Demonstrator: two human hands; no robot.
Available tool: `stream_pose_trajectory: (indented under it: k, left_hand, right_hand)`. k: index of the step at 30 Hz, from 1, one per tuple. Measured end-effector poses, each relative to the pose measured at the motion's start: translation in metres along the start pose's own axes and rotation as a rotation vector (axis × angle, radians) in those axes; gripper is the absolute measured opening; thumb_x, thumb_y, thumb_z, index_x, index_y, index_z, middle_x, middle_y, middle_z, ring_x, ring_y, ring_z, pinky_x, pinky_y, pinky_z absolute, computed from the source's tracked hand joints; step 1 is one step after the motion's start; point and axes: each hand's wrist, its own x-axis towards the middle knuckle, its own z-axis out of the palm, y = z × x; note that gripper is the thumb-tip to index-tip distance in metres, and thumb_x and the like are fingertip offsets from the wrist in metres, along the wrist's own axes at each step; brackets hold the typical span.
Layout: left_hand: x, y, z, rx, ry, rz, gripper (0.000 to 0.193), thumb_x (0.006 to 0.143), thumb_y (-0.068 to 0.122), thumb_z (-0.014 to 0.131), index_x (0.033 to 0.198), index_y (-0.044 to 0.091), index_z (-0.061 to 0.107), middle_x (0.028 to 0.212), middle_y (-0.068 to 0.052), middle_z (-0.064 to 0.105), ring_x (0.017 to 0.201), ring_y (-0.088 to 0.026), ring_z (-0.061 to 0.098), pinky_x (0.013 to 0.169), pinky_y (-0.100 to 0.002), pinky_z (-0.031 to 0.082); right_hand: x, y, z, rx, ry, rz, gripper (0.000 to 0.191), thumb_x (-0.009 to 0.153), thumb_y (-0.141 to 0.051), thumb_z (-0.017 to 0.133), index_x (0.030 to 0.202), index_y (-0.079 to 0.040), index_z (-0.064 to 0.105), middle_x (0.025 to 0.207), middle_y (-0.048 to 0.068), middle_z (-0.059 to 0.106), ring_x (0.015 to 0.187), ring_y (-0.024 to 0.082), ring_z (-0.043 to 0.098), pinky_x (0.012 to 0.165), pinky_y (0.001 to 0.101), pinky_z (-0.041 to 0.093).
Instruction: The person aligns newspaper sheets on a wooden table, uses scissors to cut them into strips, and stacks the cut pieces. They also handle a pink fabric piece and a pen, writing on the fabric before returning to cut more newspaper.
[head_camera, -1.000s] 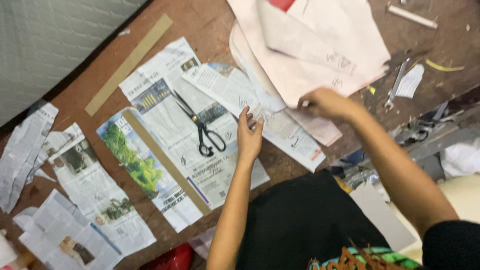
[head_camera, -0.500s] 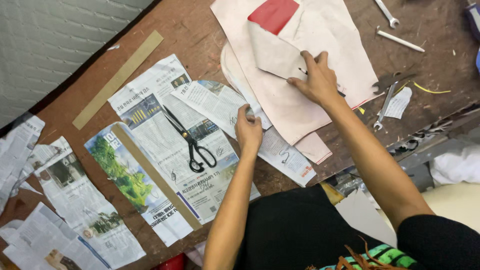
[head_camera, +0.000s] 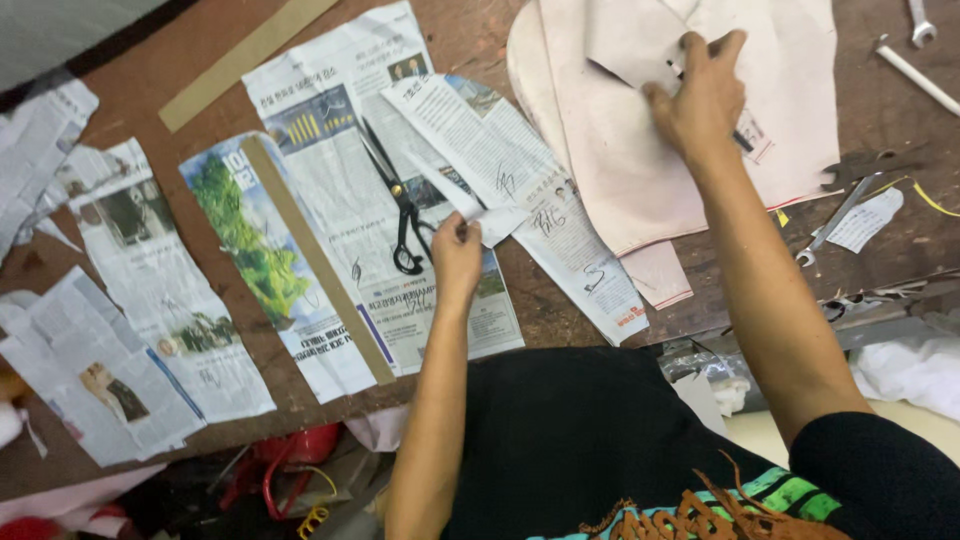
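My left hand (head_camera: 457, 252) pinches the edge of a cut newspaper piece (head_camera: 520, 190) that lies slanted across the brown table (head_camera: 470, 40). Black scissors (head_camera: 400, 205) lie just left of that hand on a larger newspaper sheet (head_camera: 330, 150). My right hand (head_camera: 703, 95) reaches forward and grips a pale pink paper pattern piece (head_camera: 625, 40), lifting it off a stack of similar pink sheets (head_camera: 640, 180).
A long cardboard strip (head_camera: 315, 260) lies over the newspapers, another strip (head_camera: 245, 60) at the back. More newspaper pieces (head_camera: 150, 260) spread at the left. A wrench (head_camera: 830, 220), a paper scrap (head_camera: 868, 218) and a white rod (head_camera: 915, 75) lie at the right. Red items (head_camera: 290, 460) sit under the table edge.
The view has swung so the papers sit more to the right. My right hand moved forward onto the pink sheets and took hold of one; my left hand stayed on the newspaper piece.
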Motion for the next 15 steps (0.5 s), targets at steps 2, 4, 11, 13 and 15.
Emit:
stream_pose_trajectory:
  k: [2, 4, 11, 13, 15]
  left_hand:
    - [-0.017, -0.004, 0.001, -0.221, -0.04, 0.079, 0.026, 0.096, 0.009, 0.064, 0.119, -0.002, 0.069, 0.101, -0.01, 0.073, 0.088, -0.018, 0.067, 0.079, -0.033, 0.054]
    - [-0.038, -0.006, -0.009, -0.165, -0.255, -0.004, 0.023, 0.097, 0.01, 0.064, 0.116, -0.003, 0.07, 0.096, -0.012, 0.071, 0.086, -0.019, 0.064, 0.078, -0.033, 0.053]
    - [-0.101, -0.012, -0.057, 0.125, -0.464, -0.182, 0.04, 0.089, 0.018, 0.067, 0.127, 0.006, 0.065, 0.098, -0.016, 0.075, 0.092, -0.025, 0.071, 0.082, -0.037, 0.053]
    - [-0.107, -0.013, -0.058, 0.263, -0.552, -0.274, 0.042, 0.09, 0.021, 0.066, 0.131, 0.01, 0.064, 0.099, -0.02, 0.074, 0.093, -0.032, 0.072, 0.085, -0.041, 0.054]
    - [-0.109, -0.016, -0.052, 0.254, -0.379, -0.02, 0.042, 0.091, 0.018, 0.07, 0.13, 0.005, 0.064, 0.116, -0.024, 0.068, 0.108, -0.039, 0.065, 0.093, -0.044, 0.05]
  right_hand:
    - [0.007, 0.001, -0.003, -0.006, 0.019, -0.017, 0.057, 0.087, -0.024, 0.09, 0.131, -0.006, 0.058, 0.133, 0.022, 0.047, 0.095, 0.044, 0.066, 0.083, 0.0526, 0.055]
    - [0.011, 0.001, -0.006, 0.013, 0.052, -0.034, 0.065, 0.079, -0.024, 0.092, 0.128, -0.001, 0.056, 0.129, 0.024, 0.047, 0.092, 0.045, 0.065, 0.079, 0.0532, 0.054]
    - [0.031, -0.018, -0.017, -0.024, -0.139, -0.001, 0.051, 0.08, -0.024, 0.091, 0.116, 0.0, 0.063, 0.122, 0.026, 0.06, 0.096, 0.046, 0.066, 0.085, 0.0517, 0.054]
    - [0.032, -0.023, -0.015, 0.061, -0.2, 0.02, 0.052, 0.085, -0.02, 0.086, 0.126, -0.001, 0.06, 0.112, 0.025, 0.07, 0.099, 0.043, 0.068, 0.088, 0.0512, 0.054]
    - [0.031, -0.028, -0.01, 0.021, -0.161, -0.103, 0.046, 0.083, -0.015, 0.086, 0.122, -0.001, 0.066, 0.101, 0.025, 0.072, 0.091, 0.041, 0.069, 0.083, 0.0496, 0.055]
